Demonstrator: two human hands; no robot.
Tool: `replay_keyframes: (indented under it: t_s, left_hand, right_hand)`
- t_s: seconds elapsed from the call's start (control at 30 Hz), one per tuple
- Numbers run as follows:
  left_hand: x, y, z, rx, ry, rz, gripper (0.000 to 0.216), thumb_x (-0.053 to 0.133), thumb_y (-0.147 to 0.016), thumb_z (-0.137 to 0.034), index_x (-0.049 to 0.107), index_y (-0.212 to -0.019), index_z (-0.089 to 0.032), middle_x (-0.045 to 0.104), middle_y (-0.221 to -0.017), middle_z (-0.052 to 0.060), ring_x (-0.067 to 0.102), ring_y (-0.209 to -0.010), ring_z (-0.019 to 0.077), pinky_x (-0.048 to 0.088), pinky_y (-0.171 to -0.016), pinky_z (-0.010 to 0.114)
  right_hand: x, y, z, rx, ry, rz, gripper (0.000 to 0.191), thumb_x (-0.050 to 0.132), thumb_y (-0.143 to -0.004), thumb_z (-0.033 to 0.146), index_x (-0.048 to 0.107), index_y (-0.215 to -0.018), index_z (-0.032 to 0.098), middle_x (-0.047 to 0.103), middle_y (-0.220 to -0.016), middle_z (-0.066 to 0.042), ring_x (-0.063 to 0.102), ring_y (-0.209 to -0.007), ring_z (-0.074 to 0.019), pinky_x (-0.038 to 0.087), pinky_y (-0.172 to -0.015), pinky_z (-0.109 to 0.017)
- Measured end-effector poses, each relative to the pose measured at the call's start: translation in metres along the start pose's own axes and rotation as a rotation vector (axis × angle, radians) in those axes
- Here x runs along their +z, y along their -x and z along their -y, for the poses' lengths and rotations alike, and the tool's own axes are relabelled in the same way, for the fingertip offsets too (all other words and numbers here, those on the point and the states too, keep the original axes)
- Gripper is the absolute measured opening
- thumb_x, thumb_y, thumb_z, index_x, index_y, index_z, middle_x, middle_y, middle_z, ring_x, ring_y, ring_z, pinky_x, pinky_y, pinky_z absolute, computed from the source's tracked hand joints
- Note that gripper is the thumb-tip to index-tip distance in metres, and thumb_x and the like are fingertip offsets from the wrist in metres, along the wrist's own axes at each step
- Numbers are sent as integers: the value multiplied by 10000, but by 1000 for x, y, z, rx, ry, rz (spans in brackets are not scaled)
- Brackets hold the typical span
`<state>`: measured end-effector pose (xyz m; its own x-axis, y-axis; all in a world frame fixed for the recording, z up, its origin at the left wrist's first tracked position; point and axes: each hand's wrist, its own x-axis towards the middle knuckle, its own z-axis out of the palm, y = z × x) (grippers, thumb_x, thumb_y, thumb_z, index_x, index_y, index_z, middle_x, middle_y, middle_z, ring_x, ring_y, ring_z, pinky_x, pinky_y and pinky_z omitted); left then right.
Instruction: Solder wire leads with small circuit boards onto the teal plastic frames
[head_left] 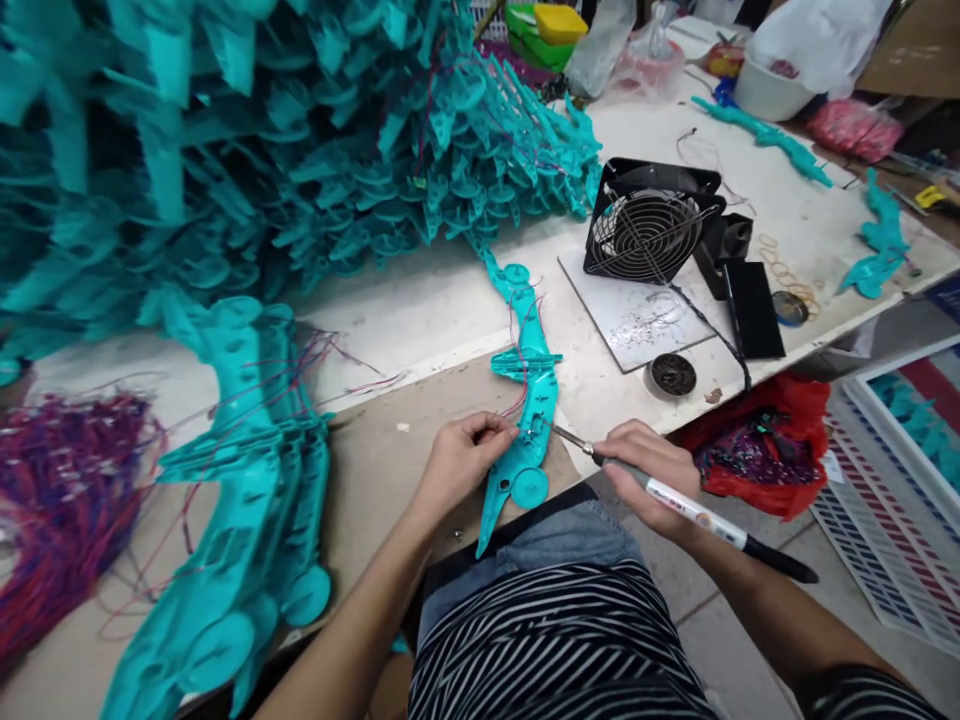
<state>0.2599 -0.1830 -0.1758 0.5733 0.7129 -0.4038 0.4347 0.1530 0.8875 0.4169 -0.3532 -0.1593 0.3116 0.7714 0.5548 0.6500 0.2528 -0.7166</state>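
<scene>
A curved teal plastic part (534, 400) lies in front of me at the table's edge, with thin red and purple wires (517, 330) running along it. My left hand (469, 450) is closed in a pinch at its left side, where a wire enters the fingers; the fingertips hide the wire's end. In my right hand (649, 470) is a soldering iron (694, 512) with a white body and dark rear end. Its metal tip points left and meets the part near a small metal piece, though exact contact cannot be made out.
Similar teal parts (247, 400) stand stacked at left, beside a bundle of purple-red wires (82, 500). A large teal pile (315, 140) fills the back. To the right are a black fan (649, 225), a small round tin (671, 376) and a black phone-like slab (754, 310).
</scene>
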Motion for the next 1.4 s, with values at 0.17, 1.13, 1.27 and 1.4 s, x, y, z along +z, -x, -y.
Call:
replay_keyframes:
  t_s: [0.17, 1.13, 1.27, 1.4]
  left_hand:
    - [1, -1, 5, 15, 19, 1, 280, 720, -594, -420, 657, -627, -148, 517, -546, -17, 406, -523, 99, 306, -481, 210]
    - [5, 2, 13, 88, -22, -23, 272, 699, -677, -410, 652, -672, -142, 540, -582, -13, 449, -550, 109, 347, -525, 227]
    - [6, 2, 13, 85, -9, -20, 283, 699, -673, -418, 646, -678, -140, 516, -573, -21, 432, -546, 106, 330, -516, 223]
    - [5, 1, 14, 105, -40, -10, 280, 665, -681, -415, 648, -696, -136, 524, -592, -18, 438, -559, 109, 339, -525, 227]
  right_hand:
    - [10, 8, -3, -43, 13, 64, 254, 586, -843, 119, 715, -1047, 196, 690, -773, -62, 635, -731, -172, 559, -648, -316]
    - [10, 4, -9, -97, 85, 38, 284, 590, -861, 122, 688, -1115, 203, 665, -793, -63, 622, -785, -184, 546, -684, -334]
    - [18, -3, -15, -38, 12, 6, 273, 591, -913, 210, 666, -1175, 212, 701, -882, -66, 647, -811, -172, 551, -719, -322]
    - [40, -22, -21, 26, 28, 4, 259, 605, -913, 200, 661, -1162, 239, 716, -907, -44, 658, -868, -161, 557, -786, -317]
